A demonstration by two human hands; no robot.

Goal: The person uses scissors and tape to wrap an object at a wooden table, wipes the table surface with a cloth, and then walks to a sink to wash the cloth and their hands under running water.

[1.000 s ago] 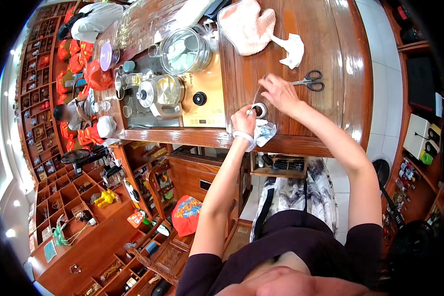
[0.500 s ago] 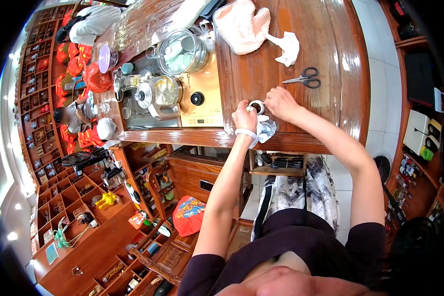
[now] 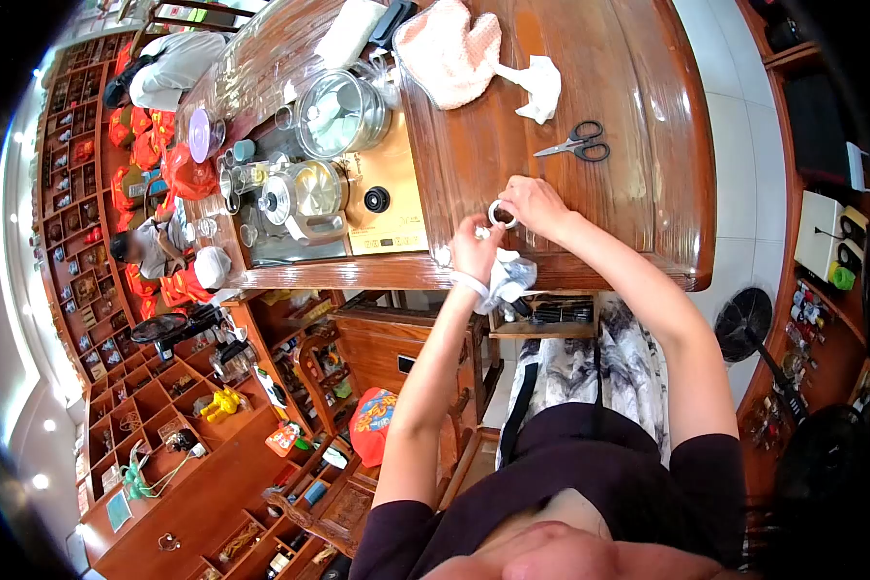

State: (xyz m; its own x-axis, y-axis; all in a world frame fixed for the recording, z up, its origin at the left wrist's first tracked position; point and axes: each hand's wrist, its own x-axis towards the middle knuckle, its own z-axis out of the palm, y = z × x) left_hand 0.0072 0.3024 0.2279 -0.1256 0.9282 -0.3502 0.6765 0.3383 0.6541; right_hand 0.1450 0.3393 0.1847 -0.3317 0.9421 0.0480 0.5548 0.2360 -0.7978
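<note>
Near the front edge of the wooden table, my left hand is closed on a small pale object too small to identify. A white ring-shaped roll lies between my hands. My right hand has its fingers pressed together at the right side of that roll. Crumpled white and bluish wrapping sits just below and beside my left hand. Black-handled scissors lie beyond my right hand, their blades pointing left.
A pink cloth and a white tissue lie farther back. To the left are a glass kettle, a glass bowl of cups and a gold induction plate. People are in the left background.
My right hand has come down from above the roll, with spread fingers now pressed together beside it. My left hand stays close to the roll. The view has shifted slightly.
</note>
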